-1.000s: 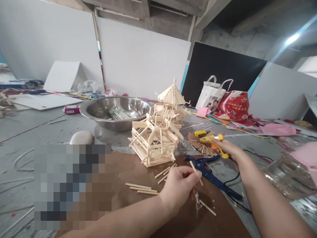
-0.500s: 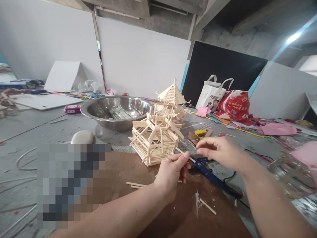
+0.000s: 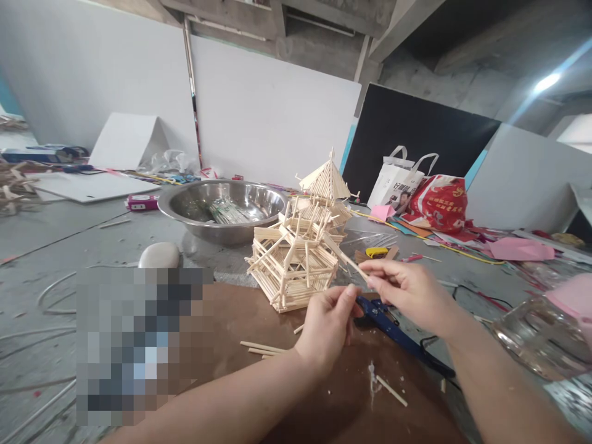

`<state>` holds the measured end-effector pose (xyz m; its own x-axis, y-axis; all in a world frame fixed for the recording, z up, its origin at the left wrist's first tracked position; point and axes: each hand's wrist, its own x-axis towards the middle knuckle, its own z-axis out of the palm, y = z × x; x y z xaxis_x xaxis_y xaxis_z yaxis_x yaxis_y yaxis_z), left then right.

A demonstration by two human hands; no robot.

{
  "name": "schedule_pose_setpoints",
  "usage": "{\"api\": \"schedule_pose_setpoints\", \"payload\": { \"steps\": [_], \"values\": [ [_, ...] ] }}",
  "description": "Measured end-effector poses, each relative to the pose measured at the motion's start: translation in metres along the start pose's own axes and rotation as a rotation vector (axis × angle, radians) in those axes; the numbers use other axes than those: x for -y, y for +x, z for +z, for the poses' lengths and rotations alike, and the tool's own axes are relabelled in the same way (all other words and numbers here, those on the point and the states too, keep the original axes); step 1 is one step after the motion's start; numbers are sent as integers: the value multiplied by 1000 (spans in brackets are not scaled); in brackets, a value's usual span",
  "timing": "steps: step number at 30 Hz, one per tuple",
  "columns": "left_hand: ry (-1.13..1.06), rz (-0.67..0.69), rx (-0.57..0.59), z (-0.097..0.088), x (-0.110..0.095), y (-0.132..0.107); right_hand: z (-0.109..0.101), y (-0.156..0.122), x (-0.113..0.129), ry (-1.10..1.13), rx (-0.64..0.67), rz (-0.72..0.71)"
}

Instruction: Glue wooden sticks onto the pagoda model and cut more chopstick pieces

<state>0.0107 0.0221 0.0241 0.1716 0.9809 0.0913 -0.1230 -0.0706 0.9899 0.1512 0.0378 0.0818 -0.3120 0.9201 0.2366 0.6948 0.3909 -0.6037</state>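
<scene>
A thin wooden stick (image 3: 352, 265) is pinched between the thumb and fingers of my right hand (image 3: 407, 293). It slants up and left toward a small tiered pavilion model (image 3: 296, 259) built of such sticks, its far end in front of the model's right side. My left hand (image 3: 328, 320) is closed, thumb against fingers, just in front of the model; whatever it holds is hidden. A blue tool (image 3: 393, 333) lies beside and below my right hand. Several loose sticks (image 3: 261, 348) lie left of my left wrist, and a short stick (image 3: 391, 391) lies nearer me.
Behind the brown board (image 3: 222, 308) stands a steel basin (image 3: 185, 225) containing wrapped packets. A yellow cutter (image 3: 377, 252) lies right of the model. A clear container (image 3: 531, 339) is at the right, with red (image 3: 441, 203) and white bags (image 3: 393, 179) behind. A pixelated patch covers the left.
The stick has passed from my left hand to my right, which now pinches it higher and pointing at the model. My left hand stays closed near the same spot. The view has shifted slightly.
</scene>
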Motion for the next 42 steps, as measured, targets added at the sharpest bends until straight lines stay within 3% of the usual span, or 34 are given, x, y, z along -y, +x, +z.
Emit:
{"api": "schedule_pose_setpoints", "payload": {
  "steps": [3,5,12,19,42],
  "values": [
    [296,289,36,-1,4,-7,-4,9,0,-6,-57,-1],
    [451,377,41,-2,6,-11,-4,18,1,-33,-41,-14],
    [639,327,-89,-3,12,-12,3,38,6,-126,43,-36],
    [670,252,-89,-3,16,-9,4,42,11,-163,94,-73],
    [638,256,-51,-6,12,-8,11,47,14,-172,96,-48]
  ]
}}
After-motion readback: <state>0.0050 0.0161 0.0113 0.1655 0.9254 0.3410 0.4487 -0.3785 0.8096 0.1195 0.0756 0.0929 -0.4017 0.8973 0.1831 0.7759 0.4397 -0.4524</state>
